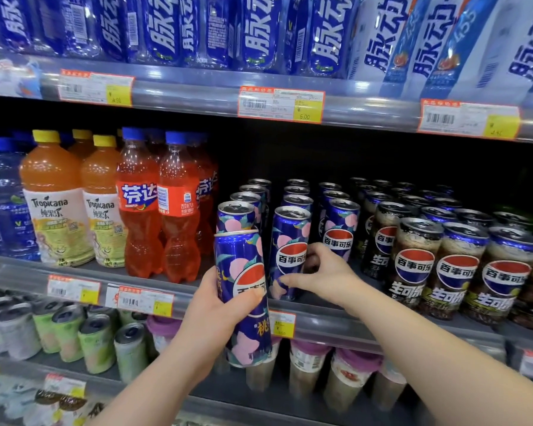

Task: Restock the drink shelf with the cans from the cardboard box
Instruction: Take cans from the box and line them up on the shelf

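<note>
Gripping with the left hand (216, 305) a tall blue aluminium can (242, 259) printed with pink peaches and a red-white-blue roundel: thumb laid across the front, fingers hidden behind it. Holding that can upright with a slight lean, off the grey metal drink shelf (336, 321), in front of its clear price rail and overlapping the lower half of the first can in the leftmost blue row. Clasping with the right hand (320, 278) the front shelf can (286, 241) of the next row, same blue peach design, thumb low on its face, fingers curled round its right side. Standing behind and beside it on the shelf, rows of matching blue cans (340, 229), tops up, running back into the dark. Just to the right, rows of dark brown-patterned cans (413, 269) with the same roundel. To the left, clear plastic bottles of orange soda with blue caps (139, 207), then orange juice bottles with yellow caps (56, 198). Above, blue-labelled clear bottles (259, 32) and orange-framed paper price tags (280, 104). Below, pale cups with purple lids (305, 361) and green-and-white cans (96, 345).
</note>
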{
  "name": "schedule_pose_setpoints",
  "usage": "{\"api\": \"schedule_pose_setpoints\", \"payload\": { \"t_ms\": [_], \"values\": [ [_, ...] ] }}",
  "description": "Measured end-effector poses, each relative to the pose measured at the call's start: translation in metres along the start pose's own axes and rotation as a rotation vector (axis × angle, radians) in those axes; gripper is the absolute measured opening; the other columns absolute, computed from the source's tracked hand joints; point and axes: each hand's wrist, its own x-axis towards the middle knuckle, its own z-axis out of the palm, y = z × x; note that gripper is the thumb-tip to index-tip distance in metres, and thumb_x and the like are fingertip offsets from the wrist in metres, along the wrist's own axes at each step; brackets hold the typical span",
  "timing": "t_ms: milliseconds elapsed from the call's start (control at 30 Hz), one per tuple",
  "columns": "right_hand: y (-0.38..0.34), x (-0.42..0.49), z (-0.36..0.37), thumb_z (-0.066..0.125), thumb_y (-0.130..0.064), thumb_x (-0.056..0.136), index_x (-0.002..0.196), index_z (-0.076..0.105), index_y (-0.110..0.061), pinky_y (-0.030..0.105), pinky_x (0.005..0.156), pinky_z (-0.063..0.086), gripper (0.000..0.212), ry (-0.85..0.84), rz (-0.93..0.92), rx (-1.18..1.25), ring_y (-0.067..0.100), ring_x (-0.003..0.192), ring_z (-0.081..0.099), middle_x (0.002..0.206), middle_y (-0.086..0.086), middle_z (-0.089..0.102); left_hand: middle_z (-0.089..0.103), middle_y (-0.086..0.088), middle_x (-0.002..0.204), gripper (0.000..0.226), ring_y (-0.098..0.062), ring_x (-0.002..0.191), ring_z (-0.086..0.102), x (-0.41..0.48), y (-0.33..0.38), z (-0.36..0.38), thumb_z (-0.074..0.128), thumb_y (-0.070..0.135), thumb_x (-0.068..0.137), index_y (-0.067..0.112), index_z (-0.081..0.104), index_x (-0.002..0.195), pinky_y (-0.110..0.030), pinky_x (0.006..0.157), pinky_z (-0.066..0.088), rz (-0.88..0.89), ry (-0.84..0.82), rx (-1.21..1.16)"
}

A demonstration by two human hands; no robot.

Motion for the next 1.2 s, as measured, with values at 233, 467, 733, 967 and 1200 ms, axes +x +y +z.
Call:
{"api": "schedule_pose_setpoints", "payload": {
  "t_ms": [233, 467, 733, 967, 1200],
  "values": [
    [-0.037, -0.035, -0.068, 0.065, -0.026, 0.083, 0.098, 0.059, -0.026, 0.023, 0.068, 0.047, 0.016, 0.145, -0.269, 0.197, 0.01, 0.077, 0.057, 0.086, -0.005, 0.059, 0.075, 0.007, 0.093, 0.054, -0.014, 0.091, 0.07, 0.005, 0.004, 0.039, 0.076, 0.032, 0.047, 0.032, 0.057, 0.098, -0.036, 0.083, 0.055, 0.028, -0.167, 0.022],
    [-0.052, -0.061, -0.102, 0.073, -0.028, 0.075, 0.134, 0.042, -0.034, 0.021, 0.069, 0.053, 0.067, -0.179, -0.2, 0.007, 0.004, 0.083, 0.063, 0.098, -0.014, 0.058, 0.074, 0.004, 0.079, 0.052, -0.013, 0.075, 0.07, 0.015, 0.015, 0.093, 0.073, 0.026, 0.046, 0.02, 0.06, 0.096, -0.024, 0.065, 0.054, 0.014, -0.45, -0.039],
    [-0.052, -0.06, -0.129, 0.076, -0.024, 0.074, 0.117, 0.061, -0.013, 0.016, 0.072, 0.053, 0.048, 0.04, -0.254, -0.226, 0.013, 0.089, 0.067, 0.111, 0.005, 0.069, 0.062, 0.006, 0.11, 0.056, -0.008, 0.099, 0.063, 0.026, 0.025, 0.124, 0.072, 0.009, 0.076, 0.028, 0.044, 0.12, -0.024, 0.081, 0.053, 0.065, -0.408, 0.021],
    [-0.037, -0.028, -0.123, 0.079, -0.044, 0.064, 0.126, 0.053, -0.02, 0.028, 0.089, 0.047, 0.071, 0.176, -0.157, -0.405, 0.014, 0.108, 0.056, 0.122, -0.001, 0.059, 0.058, 0.008, 0.106, 0.04, -0.003, 0.086, 0.059, 0.025, 0.02, 0.095, 0.067, 0.015, 0.082, 0.023, 0.048, 0.116, -0.013, 0.068, 0.047, 0.159, -0.167, 0.161],
    [-0.03, -0.004, -0.1, 0.078, -0.048, 0.065, 0.133, 0.045, -0.017, 0.031, 0.091, 0.044, 0.081, 0.144, -0.04, -0.48, 0.022, 0.12, 0.051, 0.135, 0.004, 0.051, 0.059, 0.003, 0.096, 0.03, -0.013, 0.083, 0.056, 0.027, 0.011, 0.07, 0.066, 0.011, 0.082, 0.034, 0.052, 0.094, -0.027, 0.07, 0.045, 0.169, -0.057, 0.229]
  ]
}}
